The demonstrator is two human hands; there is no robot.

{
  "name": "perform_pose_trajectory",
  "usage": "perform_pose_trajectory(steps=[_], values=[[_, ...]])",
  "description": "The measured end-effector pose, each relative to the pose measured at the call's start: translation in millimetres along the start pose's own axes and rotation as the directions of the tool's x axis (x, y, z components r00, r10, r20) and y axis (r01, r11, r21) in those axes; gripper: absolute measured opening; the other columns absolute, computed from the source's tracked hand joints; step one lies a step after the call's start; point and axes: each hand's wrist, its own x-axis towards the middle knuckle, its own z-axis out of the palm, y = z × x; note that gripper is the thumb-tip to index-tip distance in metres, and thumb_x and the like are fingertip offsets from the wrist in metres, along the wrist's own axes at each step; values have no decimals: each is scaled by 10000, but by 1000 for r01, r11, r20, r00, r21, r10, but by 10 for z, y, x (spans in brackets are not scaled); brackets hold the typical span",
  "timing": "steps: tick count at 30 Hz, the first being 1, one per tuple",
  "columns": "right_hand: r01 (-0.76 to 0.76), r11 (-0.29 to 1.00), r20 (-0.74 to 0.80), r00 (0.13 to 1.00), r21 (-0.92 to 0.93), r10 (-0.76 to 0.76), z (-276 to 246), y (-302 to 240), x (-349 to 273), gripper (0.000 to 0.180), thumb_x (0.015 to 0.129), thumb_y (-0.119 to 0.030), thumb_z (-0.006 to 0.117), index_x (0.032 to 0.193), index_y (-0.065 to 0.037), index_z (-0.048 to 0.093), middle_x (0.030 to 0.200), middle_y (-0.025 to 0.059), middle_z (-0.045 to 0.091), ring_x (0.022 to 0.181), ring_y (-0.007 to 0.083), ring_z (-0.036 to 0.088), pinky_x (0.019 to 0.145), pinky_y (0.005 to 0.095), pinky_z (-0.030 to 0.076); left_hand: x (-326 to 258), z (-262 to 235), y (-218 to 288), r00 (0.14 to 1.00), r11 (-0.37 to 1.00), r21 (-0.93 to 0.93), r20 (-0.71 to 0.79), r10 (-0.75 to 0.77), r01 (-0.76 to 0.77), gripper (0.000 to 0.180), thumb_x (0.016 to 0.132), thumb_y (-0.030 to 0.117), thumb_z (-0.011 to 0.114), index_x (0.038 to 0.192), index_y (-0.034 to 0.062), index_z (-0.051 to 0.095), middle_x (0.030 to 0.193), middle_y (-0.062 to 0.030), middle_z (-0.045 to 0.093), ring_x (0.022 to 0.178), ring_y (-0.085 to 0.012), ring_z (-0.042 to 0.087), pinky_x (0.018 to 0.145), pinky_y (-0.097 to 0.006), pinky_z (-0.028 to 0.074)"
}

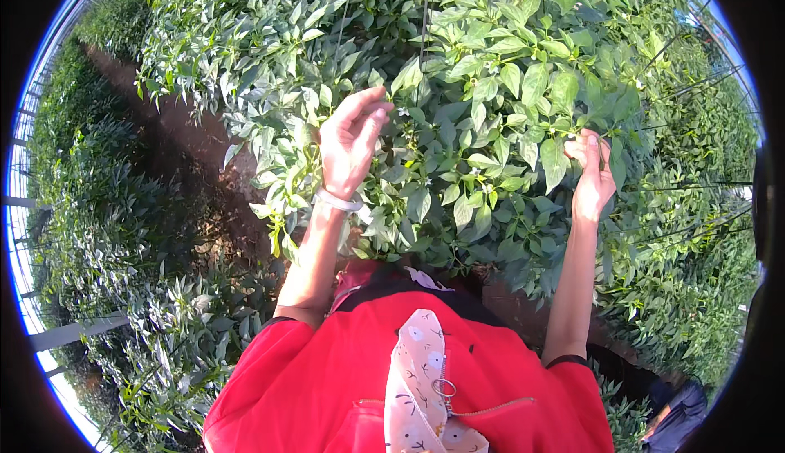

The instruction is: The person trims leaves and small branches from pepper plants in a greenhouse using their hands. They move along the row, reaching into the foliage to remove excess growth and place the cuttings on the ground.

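A tall bushy plant with glossy green leaves and tiny white flowers fills the view ahead of me. My left hand reaches into its foliage, fingers apart and slightly curved, touching leaves and holding nothing that I can see; a pale bangle sits on that wrist. My right hand is raised at the bush's right side, its fingertips pinched on a leaf or stem among the leaves. What sits between those fingers is too small to make out. My red top and a white patterned strap show below.
A bare brown soil path runs between plant rows on the left. More green rows stand beyond it. Grey greenhouse frame bars show at the lower left. Thin support strings hang through the bush. Dense foliage continues to the right.
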Motion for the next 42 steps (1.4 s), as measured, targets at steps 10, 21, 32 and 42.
perform_pose_trajectory(steps=[10,21,32,42], values=[[-153,987,-294,947,-50,132,-153,26,-521,285,995,-174,608,1125,76,647,922,140,696,774,185,692,764,330,577,266,654,-410,932,986,-163,362,20,42,339,955,-53,545,1292,-34,574,1203,-118,653,1092,-188,651,941,-292,520],[-128,980,-137,985,-151,107,151,-42,-541,286,997,-204,617,1095,59,670,818,79,703,679,106,641,682,240,512,1716,1631,453,821,822,133,-82,566,-554,273,877,-48,548,1089,11,708,931,-141,706,779,-222,688,715,-296,523],[-39,617,174,944,-786,281,241,-1144,-256,226,952,-125,600,1056,64,669,785,129,713,672,171,698,616,285,532,2368,2426,630,947,856,454,300,112,-245,545,802,306,795,1201,-25,627,1050,-234,698,1008,-378,679,898,-423,530],[646,312,534,758,-697,-374,2163,-2037,1207,429,906,-280,657,1202,30,649,1130,229,700,1088,291,679,944,353,520,1419,2653,558,688,654,225,131,714,-722,251,840,203,638,1050,70,668,984,-225,627,818,-346,647,700,-449,513]])
